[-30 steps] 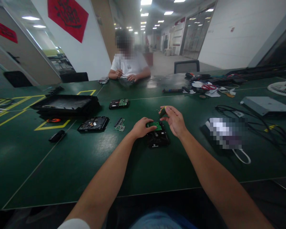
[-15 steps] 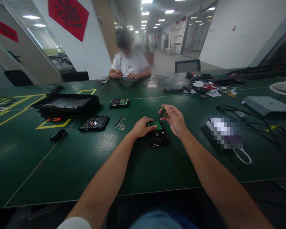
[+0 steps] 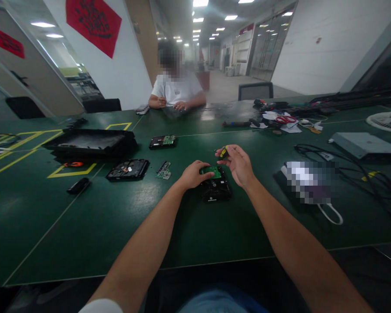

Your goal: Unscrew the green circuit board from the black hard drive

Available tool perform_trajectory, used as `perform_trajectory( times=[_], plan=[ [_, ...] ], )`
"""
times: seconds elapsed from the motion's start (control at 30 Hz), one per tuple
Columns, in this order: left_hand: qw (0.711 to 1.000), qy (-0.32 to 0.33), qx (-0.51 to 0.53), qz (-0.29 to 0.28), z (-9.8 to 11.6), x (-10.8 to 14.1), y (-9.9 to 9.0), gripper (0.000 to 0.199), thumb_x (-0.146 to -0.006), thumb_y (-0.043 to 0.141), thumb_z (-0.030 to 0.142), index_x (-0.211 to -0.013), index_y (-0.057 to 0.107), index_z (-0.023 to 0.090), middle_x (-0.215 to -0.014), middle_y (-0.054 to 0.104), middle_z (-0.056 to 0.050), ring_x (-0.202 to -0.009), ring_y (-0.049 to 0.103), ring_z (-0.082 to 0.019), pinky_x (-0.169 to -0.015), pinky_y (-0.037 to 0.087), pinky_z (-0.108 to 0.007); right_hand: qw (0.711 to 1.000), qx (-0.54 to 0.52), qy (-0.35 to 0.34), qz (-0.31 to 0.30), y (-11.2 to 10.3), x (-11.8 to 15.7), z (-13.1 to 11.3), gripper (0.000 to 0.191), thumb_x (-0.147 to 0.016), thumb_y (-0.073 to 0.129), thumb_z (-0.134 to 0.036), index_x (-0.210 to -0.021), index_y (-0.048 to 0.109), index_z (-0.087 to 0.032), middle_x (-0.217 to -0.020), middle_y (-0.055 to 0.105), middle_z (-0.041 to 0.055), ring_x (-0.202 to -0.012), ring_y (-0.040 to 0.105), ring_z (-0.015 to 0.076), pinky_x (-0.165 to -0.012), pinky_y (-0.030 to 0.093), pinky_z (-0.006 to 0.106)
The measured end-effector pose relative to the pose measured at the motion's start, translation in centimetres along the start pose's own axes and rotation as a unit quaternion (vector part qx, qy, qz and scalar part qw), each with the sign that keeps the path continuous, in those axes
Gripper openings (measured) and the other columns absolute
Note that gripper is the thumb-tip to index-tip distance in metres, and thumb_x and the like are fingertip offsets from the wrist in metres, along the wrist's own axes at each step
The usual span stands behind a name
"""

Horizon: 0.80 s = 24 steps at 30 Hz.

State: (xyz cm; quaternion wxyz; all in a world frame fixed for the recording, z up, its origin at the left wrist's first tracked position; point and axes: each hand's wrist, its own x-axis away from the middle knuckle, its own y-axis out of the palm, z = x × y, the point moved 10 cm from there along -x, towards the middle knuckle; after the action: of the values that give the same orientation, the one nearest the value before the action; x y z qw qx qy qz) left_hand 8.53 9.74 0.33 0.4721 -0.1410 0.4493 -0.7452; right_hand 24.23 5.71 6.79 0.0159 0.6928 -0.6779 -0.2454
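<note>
A black hard drive (image 3: 216, 190) lies on the green table in front of me, a green circuit board (image 3: 214, 172) at its far end. My left hand (image 3: 195, 174) grips the drive's left side, its thumb resting on the board. Pinched in my right hand (image 3: 239, 163) is a screwdriver (image 3: 223, 152) with a black and yellow handle, above the drive's far right corner. Its tip is too small to make out. Left of my hands lie a loose circuit board (image 3: 164, 170), a second hard drive (image 3: 127, 169) and, farther back, a third hard drive (image 3: 163, 141).
A black tray (image 3: 90, 143) stands at the left, with a dark mouse-like object (image 3: 78, 185) nearer me. On the right are a pixelated device (image 3: 308, 181), black cables (image 3: 361, 171) and a grey metal box (image 3: 368, 144). Across the table sits a person (image 3: 178, 89) in a white shirt.
The screwdriver handle has turned in my right fingers, so more of its yellow shows. My left hand and the hard drive stay in place.
</note>
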Motion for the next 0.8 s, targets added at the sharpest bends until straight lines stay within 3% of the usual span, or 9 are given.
perform_trajectory(
  times=[0.2, 0.33, 0.57, 0.8],
  plan=[
    [1.000, -0.003, 0.001, -0.002, 0.15, 0.05, -0.02, 0.057, -0.091, 0.069, 0.059, -0.134, 0.070, 0.021, -0.125, 0.068, -0.012, -0.111, 0.068, -0.028, -0.102, 0.054, -0.042, 1.000, 0.010, 0.001, 0.000, -0.45, -0.23, 0.07, 0.029, -0.089, 0.074, -0.052, -0.108, 0.075, -0.029, -0.098, 0.073, 0.0023, -0.096, 0.070, 0.0193, -0.067, 0.060, 0.027],
    [1.000, -0.005, 0.005, -0.001, 0.18, 0.08, -0.08, 0.058, -0.090, 0.069, 0.059, -0.133, 0.070, 0.021, -0.126, 0.068, -0.012, -0.112, 0.068, -0.029, -0.102, 0.054, -0.042, 0.999, 0.032, -0.004, 0.007, -0.59, -0.29, 0.06, 0.029, -0.088, 0.075, -0.052, -0.105, 0.078, -0.029, -0.100, 0.072, 0.0026, -0.095, 0.068, 0.0182, -0.061, 0.056, 0.024],
    [1.000, 0.004, 0.004, 0.001, 0.33, 0.11, -0.11, 0.058, -0.091, 0.069, 0.060, -0.133, 0.070, 0.020, -0.124, 0.068, -0.012, -0.111, 0.068, -0.028, -0.101, 0.053, -0.042, 1.000, -0.011, -0.001, -0.001, -0.31, -0.25, 0.24, 0.029, -0.089, 0.075, -0.052, -0.100, 0.074, -0.026, -0.101, 0.074, 0.0032, -0.096, 0.072, 0.0200, -0.073, 0.062, 0.031],
    [1.000, 0.010, -0.003, 0.001, 0.32, 0.04, -0.01, 0.057, -0.091, 0.069, 0.058, -0.133, 0.070, 0.019, -0.123, 0.069, -0.012, -0.114, 0.066, -0.029, -0.103, 0.053, -0.042, 1.000, -0.007, 0.001, 0.004, -0.45, -0.31, 0.26, 0.029, -0.088, 0.076, -0.052, -0.101, 0.074, -0.027, -0.097, 0.073, 0.0020, -0.093, 0.071, 0.0187, -0.068, 0.061, 0.027]
  ],
)
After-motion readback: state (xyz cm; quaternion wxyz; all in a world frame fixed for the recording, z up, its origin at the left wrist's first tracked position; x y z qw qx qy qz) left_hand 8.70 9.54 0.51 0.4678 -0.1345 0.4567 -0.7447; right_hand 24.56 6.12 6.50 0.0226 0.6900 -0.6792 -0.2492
